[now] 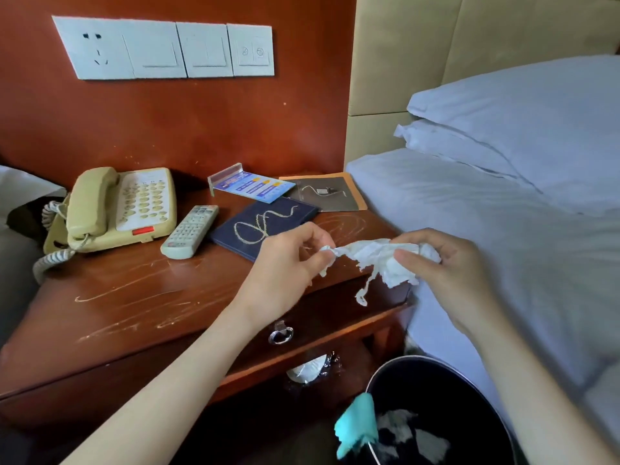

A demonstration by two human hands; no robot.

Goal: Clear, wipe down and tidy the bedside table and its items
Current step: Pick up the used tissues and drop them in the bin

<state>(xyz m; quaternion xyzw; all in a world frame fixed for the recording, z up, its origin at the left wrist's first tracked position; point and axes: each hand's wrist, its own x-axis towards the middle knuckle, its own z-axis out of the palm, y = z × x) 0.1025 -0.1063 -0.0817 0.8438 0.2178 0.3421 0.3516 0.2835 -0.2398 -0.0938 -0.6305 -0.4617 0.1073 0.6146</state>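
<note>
Both hands pinch the crumpled tissue [379,260], left hand [288,263] at one end, right hand [443,263] bunching the other; it looks light, limp, probably tear-prone.

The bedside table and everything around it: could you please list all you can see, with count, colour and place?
telephone: one, cream, table's left rear
remote: one, grey, beside telephone
folder: one, navy, table centre
leaflet stand: one, clear and blue, rear
card: one, dark on orange, rear right
table: one, reddish wood, scratched
bin: one, black, floor
cloth: one, teal, bin rim
pillows: two, white, bed
tissue: one, white, between both hands
left hand: pinches tissue
right hand: holds tissue
</note>
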